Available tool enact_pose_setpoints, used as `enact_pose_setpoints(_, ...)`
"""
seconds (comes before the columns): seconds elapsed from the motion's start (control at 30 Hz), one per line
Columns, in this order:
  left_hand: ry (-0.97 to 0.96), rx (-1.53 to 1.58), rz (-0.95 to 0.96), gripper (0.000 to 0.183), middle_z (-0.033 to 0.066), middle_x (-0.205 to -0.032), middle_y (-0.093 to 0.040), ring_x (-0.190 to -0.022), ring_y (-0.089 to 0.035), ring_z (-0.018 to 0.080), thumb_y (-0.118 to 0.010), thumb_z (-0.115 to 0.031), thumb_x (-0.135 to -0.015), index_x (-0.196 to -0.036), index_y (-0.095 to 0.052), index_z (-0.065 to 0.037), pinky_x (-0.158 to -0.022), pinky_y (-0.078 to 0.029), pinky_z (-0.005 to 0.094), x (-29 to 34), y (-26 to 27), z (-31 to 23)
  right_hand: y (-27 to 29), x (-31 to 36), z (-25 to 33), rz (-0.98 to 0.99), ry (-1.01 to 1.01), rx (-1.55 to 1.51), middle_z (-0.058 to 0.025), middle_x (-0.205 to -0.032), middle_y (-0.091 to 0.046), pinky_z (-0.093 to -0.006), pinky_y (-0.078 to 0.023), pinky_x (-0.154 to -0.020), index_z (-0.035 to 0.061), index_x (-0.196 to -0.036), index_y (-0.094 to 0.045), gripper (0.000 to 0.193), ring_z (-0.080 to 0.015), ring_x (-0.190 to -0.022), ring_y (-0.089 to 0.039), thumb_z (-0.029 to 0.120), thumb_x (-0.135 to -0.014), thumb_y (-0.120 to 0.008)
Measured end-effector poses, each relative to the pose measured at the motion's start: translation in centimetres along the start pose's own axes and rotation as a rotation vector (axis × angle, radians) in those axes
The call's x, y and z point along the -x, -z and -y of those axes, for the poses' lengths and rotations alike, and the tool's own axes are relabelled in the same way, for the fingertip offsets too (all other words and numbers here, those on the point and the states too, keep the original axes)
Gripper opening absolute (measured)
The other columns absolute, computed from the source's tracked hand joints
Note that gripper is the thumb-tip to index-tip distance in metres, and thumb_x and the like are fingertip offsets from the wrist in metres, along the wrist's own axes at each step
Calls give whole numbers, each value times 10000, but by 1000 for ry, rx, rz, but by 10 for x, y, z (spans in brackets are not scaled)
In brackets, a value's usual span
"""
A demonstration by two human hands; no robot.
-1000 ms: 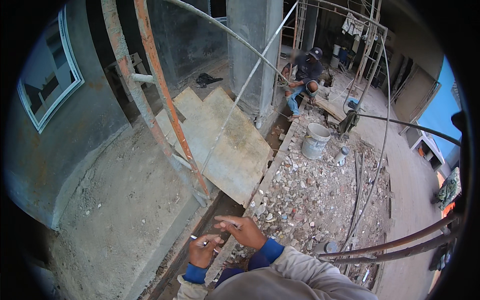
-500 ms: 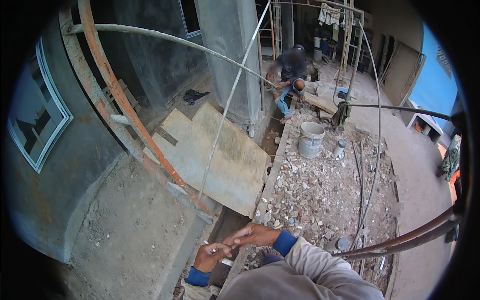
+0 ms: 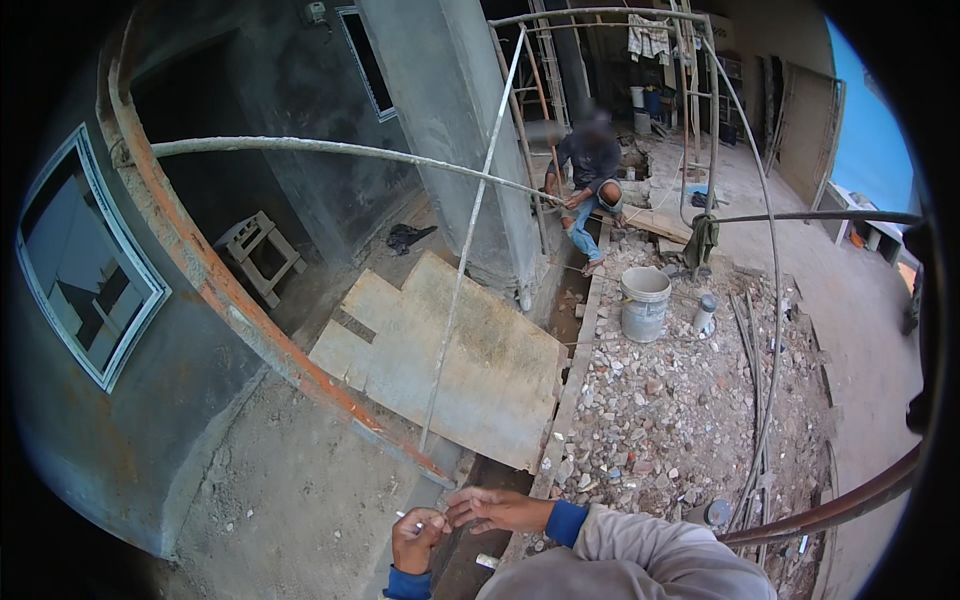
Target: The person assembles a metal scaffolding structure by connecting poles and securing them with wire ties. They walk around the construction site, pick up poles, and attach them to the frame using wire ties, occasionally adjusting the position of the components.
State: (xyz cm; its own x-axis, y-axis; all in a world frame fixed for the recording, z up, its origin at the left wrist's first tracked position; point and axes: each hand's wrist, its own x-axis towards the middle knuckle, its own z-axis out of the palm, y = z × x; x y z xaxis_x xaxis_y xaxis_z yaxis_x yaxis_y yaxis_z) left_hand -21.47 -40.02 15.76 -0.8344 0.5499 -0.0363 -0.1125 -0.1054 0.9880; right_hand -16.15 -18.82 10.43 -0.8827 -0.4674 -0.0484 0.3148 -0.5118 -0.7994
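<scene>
Low in the picture, over a narrow trench, my two hands are close together. My left hand (image 3: 418, 540) is closed, with a thin white stick (image 3: 402, 514), like a cigarette, poking out between its fingers. Just to the right, my right hand (image 3: 505, 511) reaches across with loosely bent, slightly parted fingers, its fingertips beside the left ones. Nothing I can make out lies in it. Both wrists show blue cuffs on grey sleeves. Below the hands, a short white pipe end (image 3: 487, 562) shows in the trench (image 3: 488, 490).
An orange scaffold pole (image 3: 290, 350) and a thin diagonal brace (image 3: 462, 260) stand ahead to the left. A plywood sheet (image 3: 455, 350) covers part of the trench. Rubble (image 3: 660, 410), a bucket (image 3: 646, 305) and pipes lie right. A co-worker (image 3: 588, 180) crouches beyond.
The view has swung, so the surroundings sit farther right and lower. My hands, pressed together before, have drawn slightly apart, and the right fingers have loosened.
</scene>
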Motion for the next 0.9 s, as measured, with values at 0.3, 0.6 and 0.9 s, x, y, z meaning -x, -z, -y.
enact_pose_setpoints(0.3,-635,804,-457,114,19,-876,-642,-545,-344,35,-597,-132,-1017,-1092,-600,-46,-400,-250,205,-60,109,-112,-47,-20,16,-109,376,1081,-175,-838,-664,-435,-511,-716,56,-1128,-574,303,-353,-821,-665,333,-1058,-472)
enact_pose_setpoints(0.6,-646,830,-877,63,14,-811,-654,-479,-334,52,-648,-85,-961,-997,-602,-59,-371,-201,222,-49,177,-113,-50,22,25,-267,661,1424,-96,-928,-617,-449,-542,-582,119,-1147,-587,258,-335,-676,-649,218,-911,-621)
enact_pose_setpoints(0.9,-516,871,-977,61,5,-795,-653,-459,-313,54,-640,-100,-966,-938,-598,-66,-366,-196,228,-65,140,-95,-1,52,53,-214,527,1782,-75,-931,-538,-426,-552,-675,108,-1002,-593,173,-261,-828,-633,253,-921,-639)
